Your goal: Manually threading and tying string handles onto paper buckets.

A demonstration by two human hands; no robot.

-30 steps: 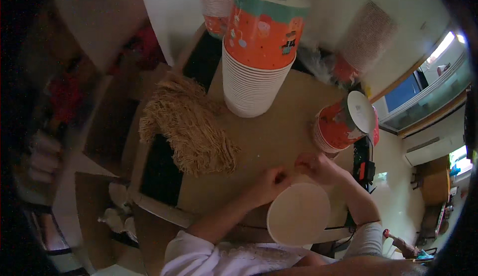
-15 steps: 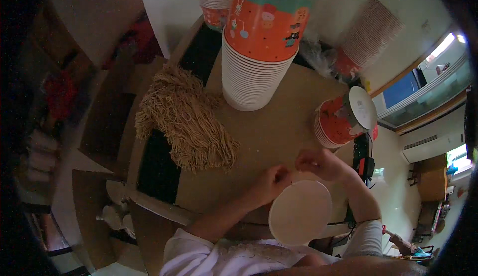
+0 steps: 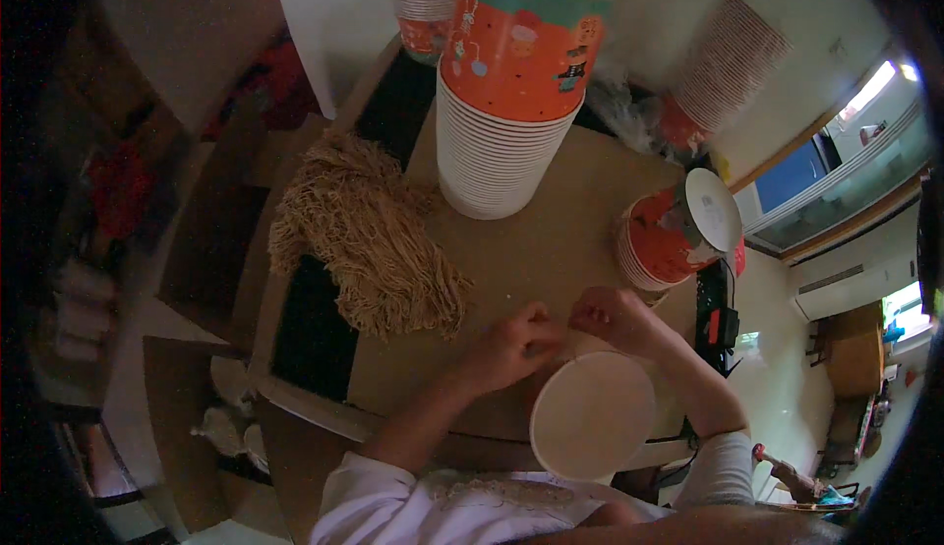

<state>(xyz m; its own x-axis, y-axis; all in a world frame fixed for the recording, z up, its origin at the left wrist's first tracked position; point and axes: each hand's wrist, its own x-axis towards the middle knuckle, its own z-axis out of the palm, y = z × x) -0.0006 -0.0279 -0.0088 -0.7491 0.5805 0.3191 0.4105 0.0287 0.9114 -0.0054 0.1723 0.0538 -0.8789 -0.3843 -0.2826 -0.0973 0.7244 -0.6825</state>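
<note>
A round paper bucket (image 3: 593,415) stands at the table's near edge, its pale mouth toward me. Just beyond its rim, my left hand (image 3: 519,346) is closed, fingertips pinched together. Close to it on the right, my right hand (image 3: 615,319) is curled too, with the fingertips pressed together. Whatever the fingers hold is too small or hidden to make out. Left of my hands lies a heap of tan twisted cords (image 3: 369,235). Beyond them rises a tall stack of white-rimmed paper buckets (image 3: 506,152), topped by an orange and green printed one (image 3: 516,54).
A shorter stack of orange buckets (image 3: 654,245) lies tilted at the right, a round white end (image 3: 713,211) facing up. More stacked buckets (image 3: 733,63) lean by the wall. Clear plastic wrap (image 3: 629,117) sits behind. An open cardboard box (image 3: 211,240) is on the left.
Both hands have shifted slightly left and away from me, still close together. The bucket has stayed nearly in place, with its mouth turned slightly.
</note>
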